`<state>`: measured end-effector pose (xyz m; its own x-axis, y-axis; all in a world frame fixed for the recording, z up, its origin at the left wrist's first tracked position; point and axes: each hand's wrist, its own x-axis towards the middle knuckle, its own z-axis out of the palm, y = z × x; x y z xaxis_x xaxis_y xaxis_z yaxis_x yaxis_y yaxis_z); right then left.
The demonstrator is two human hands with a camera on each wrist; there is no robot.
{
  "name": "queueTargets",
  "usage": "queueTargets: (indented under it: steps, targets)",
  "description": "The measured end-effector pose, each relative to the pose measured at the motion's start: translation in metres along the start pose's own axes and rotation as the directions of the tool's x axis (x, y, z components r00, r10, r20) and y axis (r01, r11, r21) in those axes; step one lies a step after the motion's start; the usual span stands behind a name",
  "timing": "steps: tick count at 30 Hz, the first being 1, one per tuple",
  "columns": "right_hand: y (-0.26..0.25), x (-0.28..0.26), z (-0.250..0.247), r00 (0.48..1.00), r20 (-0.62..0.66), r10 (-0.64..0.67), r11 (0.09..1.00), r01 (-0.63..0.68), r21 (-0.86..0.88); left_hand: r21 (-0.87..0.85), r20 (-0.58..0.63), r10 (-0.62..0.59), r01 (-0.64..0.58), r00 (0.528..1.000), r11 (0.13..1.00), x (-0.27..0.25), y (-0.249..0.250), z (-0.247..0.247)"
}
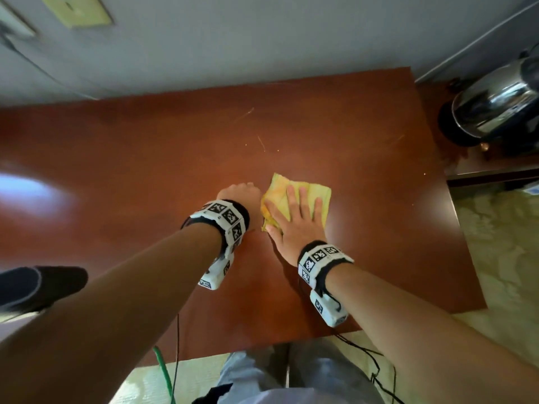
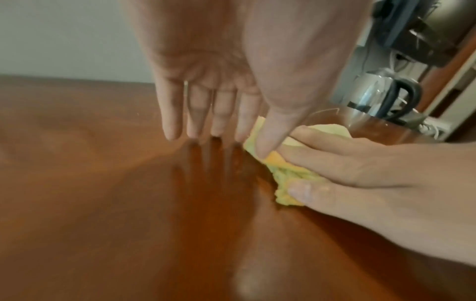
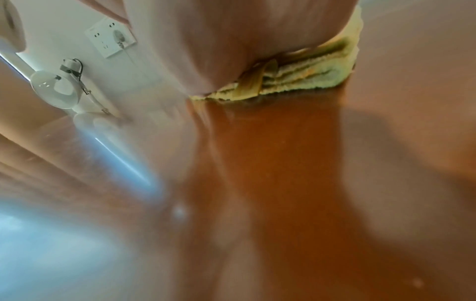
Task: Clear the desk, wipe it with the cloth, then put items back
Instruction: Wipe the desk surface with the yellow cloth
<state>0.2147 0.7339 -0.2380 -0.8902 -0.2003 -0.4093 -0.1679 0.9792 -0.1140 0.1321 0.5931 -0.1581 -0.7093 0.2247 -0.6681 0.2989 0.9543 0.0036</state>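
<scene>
Right hand (image 1: 294, 225) flat (fingers straight) on cloth (image 1: 318, 193) — left hand (image 1: 240, 193) relaxed beside it.

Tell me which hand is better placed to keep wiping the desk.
Right. The right hand lies flat on the cloth, pressing it to the desk; the left hand is beside it, fingers on bare wood.

The bench (image 1: 145, 158) is glossy reddish-brown; the cloth (image 1: 313, 196) on it is pale yellow-green with orange staining along one edge. Both wristbands (image 1: 319, 259) are white with black-and-white square markers. The kettle (image 1: 493, 106) is mirror silver on a black base, the wall (image 1: 262, 39) grey-white.
</scene>
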Motion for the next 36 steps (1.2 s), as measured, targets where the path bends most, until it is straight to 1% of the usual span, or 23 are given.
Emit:
queueTargets:
  steps: [1, 3, 4, 6, 8, 11, 13, 15, 16, 17, 18, 19, 20, 24, 25, 26, 27, 29, 30, 31, 33, 35, 36]
  targets:
    - [0.001, -0.001, -0.001, 1.0, 0.005, -0.007, 1.0, 0.007, -0.01, -0.065, -0.033, -0.023, 0.02, 0.999, 0.998, 0.003, 0.005, 0.003]
    - [0.009, -0.003, -0.003, 0.999, 0.021, -0.049, 0.998, 0.05, -0.039, -0.181, -0.062, -0.055, 0.043, 0.997, 0.983, 0.008, 0.016, 0.009]
    - [0.016, -0.005, -0.004, 0.997, 0.03, -0.07, 0.996, 0.071, -0.049, -0.206, -0.068, -0.057, 0.042, 0.996, 0.978, 0.011, 0.021, 0.013]
    - [0.03, -0.008, -0.002, 0.996, 0.035, -0.081, 0.996, 0.082, -0.047, -0.204, -0.067, -0.05, 0.035, 0.997, 0.978, 0.018, 0.029, 0.019]
    - [0.047, -0.012, 0.001, 0.999, 0.015, -0.034, 0.999, 0.035, -0.027, -0.193, -0.065, -0.026, 0.013, 0.998, 0.981, 0.025, 0.037, 0.022]
    - [0.077, -0.013, -0.001, 0.995, -0.017, 0.102, 0.995, -0.102, 0.025, -0.175, -0.081, 0.054, -0.068, 0.995, 0.982, 0.034, 0.053, 0.019]
    - [0.105, -0.012, -0.003, 0.979, -0.019, 0.201, 0.977, -0.199, 0.079, -0.152, -0.077, 0.108, -0.119, 0.991, 0.981, 0.038, 0.065, 0.018]
    - [0.14, -0.013, -0.006, 0.939, -0.016, 0.342, 0.931, -0.337, 0.141, -0.135, -0.063, 0.13, -0.137, 0.99, 0.981, 0.041, 0.079, 0.018]
    - [0.16, -0.014, -0.008, 0.9, -0.012, 0.435, 0.886, -0.426, 0.182, -0.124, -0.055, 0.131, -0.137, 0.99, 0.983, 0.042, 0.086, 0.019]
    - [0.18, -0.017, -0.01, 0.849, -0.002, 0.529, 0.827, -0.515, 0.226, -0.114, -0.048, 0.128, -0.132, 0.991, 0.985, 0.042, 0.092, 0.019]
    - [0.197, -0.019, -0.013, 0.797, 0.011, 0.603, 0.767, -0.584, 0.265, -0.105, -0.045, 0.118, -0.122, 0.992, 0.987, 0.043, 0.097, 0.019]
    - [0.209, -0.02, -0.013, 0.762, 0.022, 0.647, 0.725, -0.624, 0.291, -0.096, -0.044, 0.104, -0.108, 0.994, 0.989, 0.044, 0.1, 0.018]
    - [0.216, -0.02, -0.013, 0.745, 0.022, 0.666, 0.706, -0.641, 0.302, -0.089, -0.043, 0.091, -0.094, 0.995, 0.992, 0.044, 0.103, 0.017]
    - [0.209, -0.013, -0.008, 0.725, -0.056, 0.686, 0.701, -0.639, 0.317, -0.051, -0.024, 0.066, -0.067, 0.998, 0.996, 0.045, 0.108, 0.015]
    - [0.204, -0.01, -0.008, 0.733, -0.072, 0.676, 0.713, -0.626, 0.318, -0.039, -0.018, 0.062, -0.062, 0.998, 0.997, 0.045, 0.109, 0.015]
    - [0.198, -0.008, -0.008, 0.763, -0.089, 0.641, 0.747, -0.592, 0.304, -0.027, -0.012, 0.055, -0.055, 0.998, 0.998, 0.046, 0.109, 0.015]
    - [0.188, -0.005, -0.008, 0.809, -0.107, 0.578, 0.799, -0.534, 0.279, -0.017, -0.004, 0.048, -0.048, 0.999, 0.999, 0.047, 0.111, 0.015]
    - [0.16, 0.002, -0.006, 0.906, -0.133, 0.401, 0.905, -0.369, 0.214, -0.016, 0.015, 0.033, -0.033, 0.999, 0.999, 0.048, 0.113, 0.013]
    - [0.145, 0.005, -0.005, 0.939, -0.135, 0.317, 0.94, -0.292, 0.176, -0.019, 0.023, 0.028, -0.028, 0.999, 0.999, 0.048, 0.114, 0.011]
    - [0.134, 0.007, -0.003, 0.958, -0.13, 0.255, 0.961, -0.237, 0.143, -0.02, 0.028, 0.025, -0.025, 0.999, 1.0, 0.049, 0.114, 0.01]
    - [0.129, 0.01, -0.003, 0.972, -0.123, 0.201, 0.975, -0.187, 0.12, -0.009, 0.027, 0.023, -0.023, 0.999, 1.0, 0.049, 0.114, 0.008]
    - [0.144, 0.01, -0.005, 0.976, -0.125, 0.177, 0.98, -0.163, 0.114, 0.0, 0.026, 0.024, -0.024, 0.999, 1.0, 0.049, 0.113, 0.008]
    - [0.156, 0.01, -0.008, 0.976, -0.119, 0.185, 0.979, -0.172, 0.108, 0.001, 0.025, 0.023, -0.023, 0.999, 1.0, 0.048, 0.113, 0.008]
